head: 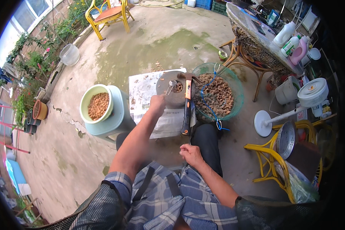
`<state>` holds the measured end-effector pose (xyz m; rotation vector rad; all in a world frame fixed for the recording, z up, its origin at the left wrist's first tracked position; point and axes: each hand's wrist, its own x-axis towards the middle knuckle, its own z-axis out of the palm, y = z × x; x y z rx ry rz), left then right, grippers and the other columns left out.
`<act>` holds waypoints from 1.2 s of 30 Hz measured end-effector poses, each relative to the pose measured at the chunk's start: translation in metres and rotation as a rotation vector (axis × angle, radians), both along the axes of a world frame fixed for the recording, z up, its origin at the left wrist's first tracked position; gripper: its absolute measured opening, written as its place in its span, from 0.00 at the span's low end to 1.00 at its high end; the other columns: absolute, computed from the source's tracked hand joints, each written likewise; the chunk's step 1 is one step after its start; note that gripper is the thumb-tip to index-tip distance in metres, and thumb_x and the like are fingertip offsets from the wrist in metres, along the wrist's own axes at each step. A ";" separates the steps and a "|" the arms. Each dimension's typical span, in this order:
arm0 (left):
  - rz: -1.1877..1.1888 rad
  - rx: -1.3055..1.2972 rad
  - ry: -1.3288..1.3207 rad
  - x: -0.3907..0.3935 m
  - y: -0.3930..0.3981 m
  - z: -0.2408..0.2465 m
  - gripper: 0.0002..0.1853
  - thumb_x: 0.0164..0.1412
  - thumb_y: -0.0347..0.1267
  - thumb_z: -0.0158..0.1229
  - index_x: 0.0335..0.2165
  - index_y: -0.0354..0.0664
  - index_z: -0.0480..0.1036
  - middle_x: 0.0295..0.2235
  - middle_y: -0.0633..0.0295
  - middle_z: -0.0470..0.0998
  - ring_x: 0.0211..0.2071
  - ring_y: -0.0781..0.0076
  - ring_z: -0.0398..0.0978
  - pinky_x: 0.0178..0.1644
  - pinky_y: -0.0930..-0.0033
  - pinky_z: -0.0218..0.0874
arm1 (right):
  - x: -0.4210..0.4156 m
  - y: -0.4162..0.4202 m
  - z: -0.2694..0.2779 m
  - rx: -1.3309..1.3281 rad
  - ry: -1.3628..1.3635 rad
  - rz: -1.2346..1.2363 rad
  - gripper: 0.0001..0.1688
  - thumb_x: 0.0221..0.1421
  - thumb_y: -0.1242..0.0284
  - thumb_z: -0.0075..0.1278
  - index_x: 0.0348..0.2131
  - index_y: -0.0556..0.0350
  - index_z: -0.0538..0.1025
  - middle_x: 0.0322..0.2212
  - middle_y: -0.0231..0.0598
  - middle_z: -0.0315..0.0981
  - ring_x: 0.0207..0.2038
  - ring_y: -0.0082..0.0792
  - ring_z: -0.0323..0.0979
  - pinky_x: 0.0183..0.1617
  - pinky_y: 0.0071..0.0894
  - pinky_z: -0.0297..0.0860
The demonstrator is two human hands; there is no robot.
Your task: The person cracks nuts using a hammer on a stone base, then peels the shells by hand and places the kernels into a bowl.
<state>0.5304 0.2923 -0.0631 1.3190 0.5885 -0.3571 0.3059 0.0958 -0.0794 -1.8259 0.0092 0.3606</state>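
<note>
My left hand (157, 104) grips a small wire tool (170, 87) with a rounded metal end, over a round stone block (164, 86). Broken shell pieces (177, 86) fill a hollow in the block. Across the block's right side lies a claw hammer (187, 106), its black and orange handle towards me. Near my right knee, my right hand (192, 154) has curled fingers; whether it pinches something small is unclear. A green mesh basket (238, 99) right of the block holds many brown shells or nuts (218, 95).
Printed newspaper (141, 115) lies beneath the block. At left, a pale green bowl (110, 99) of brown kernels (98, 106) sits on a blue-green plastic stool (118, 112). A white fan (266, 123), a yellow cane chair (264, 149) and a cloth-draped table (247, 31) stand at right.
</note>
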 end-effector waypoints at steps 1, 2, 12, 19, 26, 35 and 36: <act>0.031 0.012 -0.043 -0.001 0.012 0.006 0.17 0.62 0.36 0.50 0.17 0.51 0.60 0.11 0.72 0.58 0.09 0.81 0.51 0.12 0.73 0.38 | 0.001 0.004 0.004 0.002 -0.021 0.020 0.14 0.49 0.75 0.56 0.36 0.67 0.78 0.21 0.42 0.77 0.21 0.28 0.75 0.28 0.28 0.71; 0.061 0.020 -0.126 -0.003 0.022 0.003 0.16 0.62 0.36 0.50 0.18 0.51 0.60 0.11 0.72 0.57 0.09 0.81 0.51 0.12 0.74 0.38 | -0.001 0.006 0.004 0.000 -0.037 0.036 0.14 0.48 0.75 0.56 0.36 0.66 0.78 0.21 0.42 0.77 0.22 0.28 0.76 0.28 0.29 0.71; 0.189 -0.052 -0.054 -0.062 0.050 -0.026 0.14 0.62 0.36 0.48 0.19 0.50 0.61 0.11 0.70 0.58 0.09 0.76 0.53 0.12 0.69 0.42 | -0.011 -0.004 -0.009 -0.005 -0.080 0.011 0.13 0.48 0.76 0.56 0.36 0.66 0.78 0.23 0.40 0.78 0.22 0.26 0.76 0.29 0.26 0.72; 0.203 0.210 0.206 -0.078 0.082 -0.057 0.14 0.65 0.43 0.49 0.29 0.44 0.69 0.17 0.62 0.69 0.12 0.69 0.64 0.14 0.66 0.53 | -0.011 0.003 -0.008 -0.123 -0.167 0.096 0.15 0.47 0.74 0.58 0.36 0.64 0.78 0.27 0.46 0.79 0.29 0.37 0.78 0.35 0.33 0.73; -0.366 1.578 -0.256 -0.068 0.053 0.024 0.37 0.59 0.50 0.56 0.61 0.44 0.59 0.62 0.44 0.55 0.64 0.46 0.52 0.63 0.42 0.47 | -0.012 -0.005 0.002 -0.188 -0.104 0.125 0.15 0.47 0.72 0.57 0.36 0.62 0.78 0.34 0.52 0.79 0.39 0.50 0.77 0.44 0.40 0.72; -1.077 1.498 -0.864 -0.003 0.033 0.005 0.51 0.58 0.64 0.46 0.66 0.39 0.49 0.68 0.51 0.45 0.70 0.51 0.37 0.70 0.45 0.35 | -0.002 -0.006 0.001 -0.201 -0.135 0.127 0.15 0.46 0.74 0.57 0.35 0.65 0.76 0.29 0.51 0.78 0.33 0.47 0.78 0.38 0.37 0.73; -1.111 1.498 -0.898 0.001 0.040 0.003 0.52 0.57 0.65 0.45 0.66 0.38 0.48 0.68 0.52 0.44 0.70 0.52 0.37 0.70 0.45 0.34 | -0.001 -0.007 0.003 -0.186 -0.123 0.117 0.15 0.46 0.74 0.57 0.35 0.65 0.76 0.29 0.50 0.78 0.33 0.47 0.78 0.38 0.37 0.73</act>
